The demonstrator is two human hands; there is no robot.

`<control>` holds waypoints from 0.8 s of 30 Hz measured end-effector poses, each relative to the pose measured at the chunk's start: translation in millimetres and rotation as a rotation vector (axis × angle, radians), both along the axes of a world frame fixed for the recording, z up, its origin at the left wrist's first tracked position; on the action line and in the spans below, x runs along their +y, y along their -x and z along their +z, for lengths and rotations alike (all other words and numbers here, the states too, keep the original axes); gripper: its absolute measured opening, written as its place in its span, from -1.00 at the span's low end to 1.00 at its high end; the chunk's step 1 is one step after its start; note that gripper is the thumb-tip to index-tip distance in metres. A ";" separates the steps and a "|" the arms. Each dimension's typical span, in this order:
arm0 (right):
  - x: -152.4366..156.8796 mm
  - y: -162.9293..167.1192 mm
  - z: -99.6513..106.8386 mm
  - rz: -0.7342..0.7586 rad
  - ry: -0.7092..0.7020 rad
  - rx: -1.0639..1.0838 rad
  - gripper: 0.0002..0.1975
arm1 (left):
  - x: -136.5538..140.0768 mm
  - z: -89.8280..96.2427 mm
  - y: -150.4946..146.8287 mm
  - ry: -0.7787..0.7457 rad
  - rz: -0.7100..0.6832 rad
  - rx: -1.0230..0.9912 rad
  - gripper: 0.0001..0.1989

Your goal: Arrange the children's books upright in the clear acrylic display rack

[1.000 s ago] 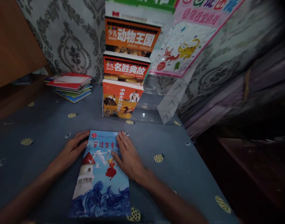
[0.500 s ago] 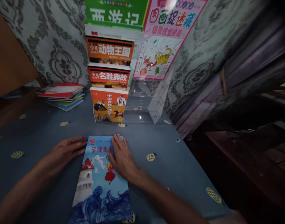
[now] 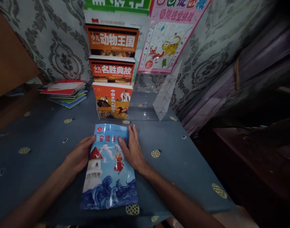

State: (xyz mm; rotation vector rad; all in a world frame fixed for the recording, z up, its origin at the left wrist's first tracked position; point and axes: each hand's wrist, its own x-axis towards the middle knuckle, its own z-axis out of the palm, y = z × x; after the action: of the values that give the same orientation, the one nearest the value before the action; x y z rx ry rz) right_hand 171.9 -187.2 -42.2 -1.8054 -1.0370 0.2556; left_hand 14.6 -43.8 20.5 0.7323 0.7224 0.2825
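A blue picture book (image 3: pixel 111 167) with a lighthouse, a white bird and waves on its cover is between my two hands, its top edge slightly raised toward the rack. My left hand (image 3: pixel 82 155) grips the book's left edge, thumb near the upper corner and the other fingers hidden beneath. On the opposite side, my right hand (image 3: pixel 132 148) holds the right edge, with its thumb on the cover by the title and its fingers along the side.
Behind the book stands a clear display rack (image 3: pixel 161 104) with orange books (image 3: pixel 113 101) in its left column and a pink book (image 3: pixel 168 47) upper right. A stack of thin books (image 3: pixel 66 91) lies at the left. The patterned tablecloth (image 3: pixel 173 177) ends at the right.
The book has shifted away from me toward the rack. My right hand has moved from lying on the cover to its right edge, and my left hand has closed on the left edge.
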 end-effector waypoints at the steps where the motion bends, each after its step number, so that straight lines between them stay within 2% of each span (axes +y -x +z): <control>1: 1.0 -0.5 1.4 -0.027 -0.027 0.068 -0.16 | 1.1 -1.2 -2.6 0.005 0.006 -0.002 -0.95; 4: 4.7 -2.3 7.8 -0.048 -0.164 0.381 -0.14 | 1.4 0.8 -13.0 0.011 0.047 0.009 -0.91; 7: 8.4 -6.2 14.3 0.050 -0.304 0.872 -0.32 | -0.2 4.7 -22.3 0.001 0.102 -0.004 -0.83; 9: 9.9 -9.9 16.5 0.130 -0.333 1.132 -0.43 | -0.2 4.2 -25.3 -0.009 0.128 -0.007 -0.80; 11: 10.4 -13.5 16.8 0.175 -0.341 1.256 -0.49 | 0.9 1.0 -25.6 -0.011 0.128 -0.004 -0.79; 15: 9.7 -17.1 16.0 0.192 -0.367 1.298 -0.54 | 2.8 -6.2 -22.1 -0.020 0.118 -0.001 -0.81; 19: 8.4 -15.6 18.9 0.173 -0.364 1.266 -0.56 | -0.1 -6.0 -19.5 0.054 0.027 -0.024 -0.72; 24: 6.8 -18.0 16.8 0.075 -0.295 1.076 -0.54 | -2.9 -7.3 -17.1 0.094 -0.003 -0.059 -0.68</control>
State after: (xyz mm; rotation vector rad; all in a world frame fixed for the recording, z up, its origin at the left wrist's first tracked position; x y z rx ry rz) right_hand 190.0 -180.4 -25.4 -1.0820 -0.3290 0.9379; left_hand 31.7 -46.8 13.2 0.6331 0.6747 0.2647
